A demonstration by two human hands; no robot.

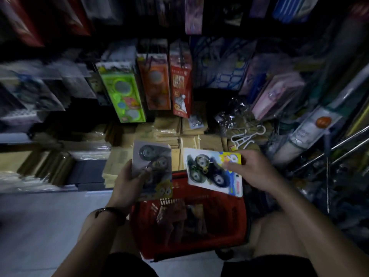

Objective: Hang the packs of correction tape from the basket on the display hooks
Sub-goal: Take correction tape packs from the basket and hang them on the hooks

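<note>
In the head view, both hands are raised above the red basket point(237, 220) at lower centre. The left hand point(129, 182) grips one pack of correction tape point(152, 162) by its lower left edge, with the thumb across the front. The right hand point(253, 172) pinches a second pack point(211, 174) near its yellow top corner. Each pack faces the person, probably so the hanger end can be found and turned upward before hanging. More packs, blurred, lie in the basket.

Above, a green pack point(123, 94), an orange pack point(154, 82) and a red pack point(180, 80) hang in a row. Their hooks are too dark to make out. Brown paper stacks point(169, 134) sit on the low shelf beneath, with white hangers point(247, 136) to the right. The pale floor point(40, 226) fills the lower left of a dim, crowded shop aisle.
</note>
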